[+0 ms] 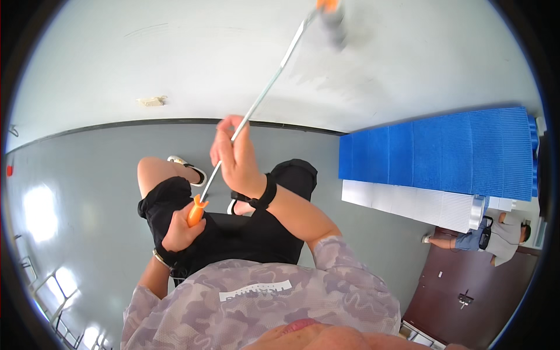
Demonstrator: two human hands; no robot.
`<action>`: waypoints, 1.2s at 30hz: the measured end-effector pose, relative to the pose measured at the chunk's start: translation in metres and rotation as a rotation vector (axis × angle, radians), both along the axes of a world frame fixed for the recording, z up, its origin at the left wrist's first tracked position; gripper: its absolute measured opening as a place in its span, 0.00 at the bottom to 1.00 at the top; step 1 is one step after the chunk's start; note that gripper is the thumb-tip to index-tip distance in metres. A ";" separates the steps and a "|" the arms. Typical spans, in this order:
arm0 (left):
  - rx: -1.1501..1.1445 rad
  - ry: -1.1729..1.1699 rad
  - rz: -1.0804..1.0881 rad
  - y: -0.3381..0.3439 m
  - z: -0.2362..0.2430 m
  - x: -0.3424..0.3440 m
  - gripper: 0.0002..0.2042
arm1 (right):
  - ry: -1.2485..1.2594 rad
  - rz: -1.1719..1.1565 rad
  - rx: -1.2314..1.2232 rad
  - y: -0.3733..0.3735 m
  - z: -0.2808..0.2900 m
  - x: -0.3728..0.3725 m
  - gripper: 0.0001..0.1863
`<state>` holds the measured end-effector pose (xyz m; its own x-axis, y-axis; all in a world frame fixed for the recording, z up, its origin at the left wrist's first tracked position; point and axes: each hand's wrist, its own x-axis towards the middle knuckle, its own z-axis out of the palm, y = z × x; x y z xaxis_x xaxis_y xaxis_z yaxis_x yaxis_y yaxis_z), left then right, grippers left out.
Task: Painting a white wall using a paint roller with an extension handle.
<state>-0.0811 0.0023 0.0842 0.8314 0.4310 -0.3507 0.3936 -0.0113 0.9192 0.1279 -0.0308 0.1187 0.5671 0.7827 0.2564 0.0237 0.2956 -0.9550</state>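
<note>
My left hand (179, 232) is wrapped round the orange handle of a long paint roller (265, 93), low in front of my lap. Farther up the thin metal rod, my right hand (239, 157) grips it with curled fingers. The rod slants up and to the right, away from me, to an orange end piece and a grey roller head (333, 29), smeared by motion. That head is at the pale wall (233, 58), beside a grey smudge (344, 79); whether it touches the wall I cannot tell.
A small beige fitting (151, 101) sits low on the wall. Stacked blue corrugated sheets (437, 151) and white ones (408, 201) stand to the right. Behind them a person (496, 236) stands by a brown door (443, 286). Metal racks (58, 297) are at the lower left.
</note>
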 end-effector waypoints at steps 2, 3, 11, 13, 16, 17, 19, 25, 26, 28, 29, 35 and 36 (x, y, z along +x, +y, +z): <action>0.029 -0.061 0.036 0.003 -0.008 0.013 0.07 | -0.031 0.028 0.014 0.020 0.012 0.010 0.06; -0.146 -0.022 0.081 0.004 -0.012 0.019 0.06 | -0.066 0.047 0.032 0.029 0.011 0.016 0.07; -0.632 0.089 0.217 -0.015 -0.058 0.026 0.08 | -0.026 0.161 -0.235 0.041 -0.104 0.032 0.05; -0.701 0.120 0.288 -0.014 -0.065 0.022 0.08 | 0.020 0.176 -0.264 0.047 -0.118 0.026 0.05; -0.679 0.121 0.312 -0.007 -0.078 0.011 0.08 | 0.096 0.183 -0.292 0.057 -0.140 0.016 0.06; -0.678 0.109 0.319 -0.007 -0.074 0.012 0.08 | 0.129 0.171 -0.299 0.059 -0.140 0.016 0.06; -0.660 0.091 0.307 -0.003 -0.071 0.004 0.08 | 0.128 0.142 -0.284 0.061 -0.140 0.007 0.06; -0.410 -0.067 0.234 0.019 -0.073 -0.015 0.07 | -0.180 0.155 -0.108 0.074 -0.068 -0.014 0.05; -0.464 -0.130 0.222 0.026 -0.077 -0.018 0.06 | -0.164 0.185 -0.104 0.083 -0.059 -0.020 0.05; -0.542 -0.161 0.157 0.040 -0.086 -0.018 0.06 | -0.170 0.185 -0.107 0.096 -0.066 -0.021 0.06; -0.545 -0.178 0.161 0.039 -0.090 -0.019 0.06 | -0.270 0.146 -0.124 0.098 -0.075 -0.018 0.06; -0.558 -0.060 0.168 0.019 -0.112 -0.025 0.08 | -0.112 0.081 -0.233 0.071 -0.139 -0.010 0.06; -0.562 -0.072 0.183 0.018 -0.118 -0.026 0.08 | -0.184 0.069 -0.305 0.070 -0.143 -0.009 0.06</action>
